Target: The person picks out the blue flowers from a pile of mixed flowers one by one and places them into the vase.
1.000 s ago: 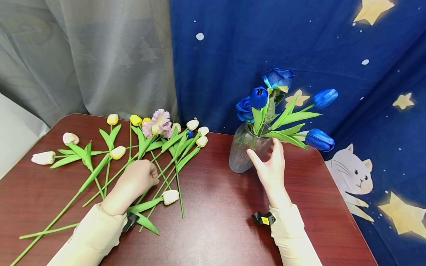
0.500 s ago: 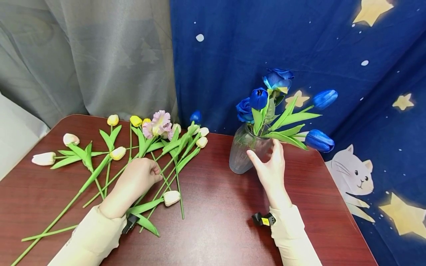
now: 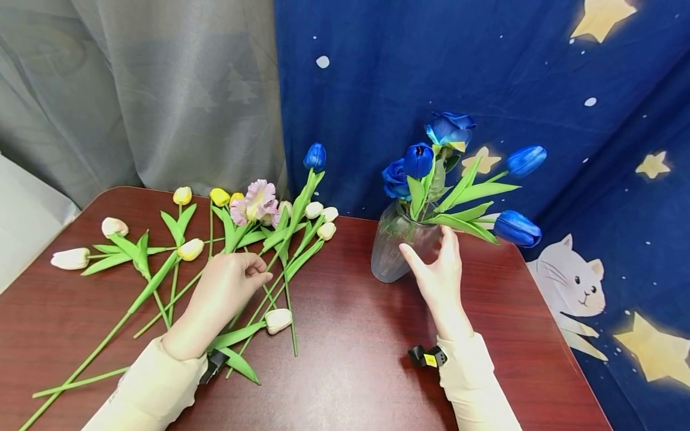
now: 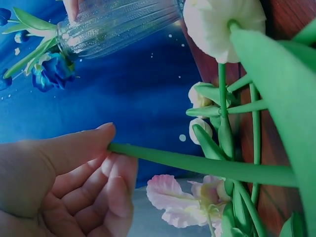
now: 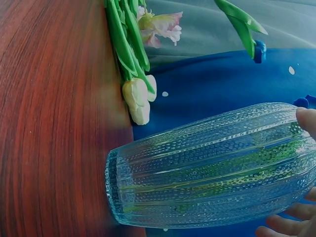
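Note:
In the head view my left hand (image 3: 229,293) pinches the green stem of a blue tulip (image 3: 315,157) between thumb and fingers. The flower stands raised above the other stems, tilted slightly right. The left wrist view shows the pinched stem (image 4: 197,162) running away from the fingertips. My right hand (image 3: 442,275) holds a clear ribbed glass vase (image 3: 390,251) near its top, thumb on one side and fingers on the other. The vase leans, its base at the table. Blue roses (image 3: 450,128) and blue tulips (image 3: 517,228) stand in it, their stems showing through the glass.
Several white, pink and yellow tulips lie crossed on the left of the brown table (image 3: 345,371). A pinkish iris-like flower (image 3: 257,202) lies among them, and a white tulip (image 3: 278,321) is nearest the front. Grey and blue curtains (image 3: 356,120) hang behind.
The blue tulip has risen from among the white tulips to above them, its leaves coming up too. My left hand has moved slightly up and right. The right hand and vase stay put.

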Tool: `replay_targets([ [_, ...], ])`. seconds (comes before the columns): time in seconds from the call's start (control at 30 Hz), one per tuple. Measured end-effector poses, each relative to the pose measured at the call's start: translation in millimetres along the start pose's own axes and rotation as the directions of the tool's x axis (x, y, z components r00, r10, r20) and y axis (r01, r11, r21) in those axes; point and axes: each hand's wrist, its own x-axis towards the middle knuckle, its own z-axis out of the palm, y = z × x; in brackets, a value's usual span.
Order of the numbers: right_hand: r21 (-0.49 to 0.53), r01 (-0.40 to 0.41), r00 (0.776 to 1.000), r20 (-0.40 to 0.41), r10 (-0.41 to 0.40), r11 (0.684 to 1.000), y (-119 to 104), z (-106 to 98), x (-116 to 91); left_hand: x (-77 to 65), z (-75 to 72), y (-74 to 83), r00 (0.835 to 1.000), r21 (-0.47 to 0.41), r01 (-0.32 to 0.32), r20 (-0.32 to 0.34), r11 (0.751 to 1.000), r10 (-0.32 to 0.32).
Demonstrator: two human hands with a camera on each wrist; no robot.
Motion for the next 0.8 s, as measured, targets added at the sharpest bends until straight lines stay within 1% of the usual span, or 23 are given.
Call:
replay_targets([
  [0.13, -0.012, 0.002, 1.0, 0.003, -0.002, 1.0, -1, -1, 0, 0.1, 0.9, 3.5, 0.999, -0.01, -0.002, -0.036, 1.0, 0.001],
  [0.3, -0.03, -0.019, 1.0, 0.005, 0.019, 0.999, -3, -1, 0, -0.7, 2.0, 7.2, 0.999, -0.003, 0.0, -0.052, 1.0, -0.001],
  [0.37, -0.038, -0.032, 0.999, 0.002, 0.032, 0.999, -4, -1, 0, -0.7, 2.4, 8.6, 0.998, -0.004, -0.013, -0.062, 1.0, 0.013],
  [0.6, -0.076, -0.068, 0.998, -0.018, 0.067, 0.995, -13, -5, -2, -1.2, 4.7, 13.1, 0.994, -0.052, -0.059, -0.095, 0.997, 0.054],
  [0.8, -0.101, -0.109, 0.994, -0.024, 0.107, 0.989, -22, -10, -2, -2.3, 5.0, 16.5, 0.983, -0.042, -0.103, -0.156, 0.994, 0.095],
])
